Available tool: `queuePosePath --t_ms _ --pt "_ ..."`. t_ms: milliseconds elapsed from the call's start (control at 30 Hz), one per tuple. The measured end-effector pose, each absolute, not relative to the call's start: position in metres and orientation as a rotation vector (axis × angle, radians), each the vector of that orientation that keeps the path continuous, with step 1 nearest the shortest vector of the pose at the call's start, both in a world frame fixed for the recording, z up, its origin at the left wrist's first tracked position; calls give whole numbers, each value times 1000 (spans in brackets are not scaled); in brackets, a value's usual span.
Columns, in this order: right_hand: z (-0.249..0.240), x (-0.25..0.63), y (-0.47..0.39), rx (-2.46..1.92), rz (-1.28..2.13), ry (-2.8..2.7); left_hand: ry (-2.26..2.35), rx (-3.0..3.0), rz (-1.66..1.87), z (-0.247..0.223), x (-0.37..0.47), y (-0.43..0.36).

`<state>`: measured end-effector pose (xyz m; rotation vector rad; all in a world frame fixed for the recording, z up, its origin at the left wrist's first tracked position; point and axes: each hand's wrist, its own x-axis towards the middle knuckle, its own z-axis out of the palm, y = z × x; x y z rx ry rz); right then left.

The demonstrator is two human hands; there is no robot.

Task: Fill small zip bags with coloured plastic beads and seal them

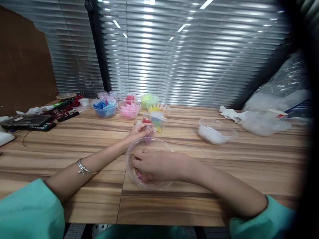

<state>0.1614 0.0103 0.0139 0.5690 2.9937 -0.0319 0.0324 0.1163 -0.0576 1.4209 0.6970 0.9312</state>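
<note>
A round clear plastic bowl (130, 170) stands on the wooden table near its front edge, with some pink-red pieces (141, 176) at its bottom. My right hand (154, 164) reaches down inside this bowl, over the pieces; its fingers are bent and partly hidden, so what they hold does not show. Just behind the bowl, my left hand (141, 131) has its fingers pinched on a small clear bag with purple in it (149, 138). Beyond that hand are red pieces (146, 120) and a clear bag with yellow and blue contents (158, 123).
Tubs of blue (104, 109), pink (129, 110) and green (149, 99) items line the back by the blinds. A clear container with white contents (211, 133) stands right. Plastic bags (264, 122) lie far right; a black device (27, 122) and red wires (72, 104) are left.
</note>
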Motion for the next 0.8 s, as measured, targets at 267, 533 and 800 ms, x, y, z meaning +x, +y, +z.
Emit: queuePosePath --t_ms 267,533,800 --pt "25 158 13 550 -292 2903 689 1374 911 -56 32 114" --pt "25 158 13 598 -418 2840 692 1339 913 -55 34 113" --pt "29 156 13 643 -341 2794 693 1339 906 -54 32 113"
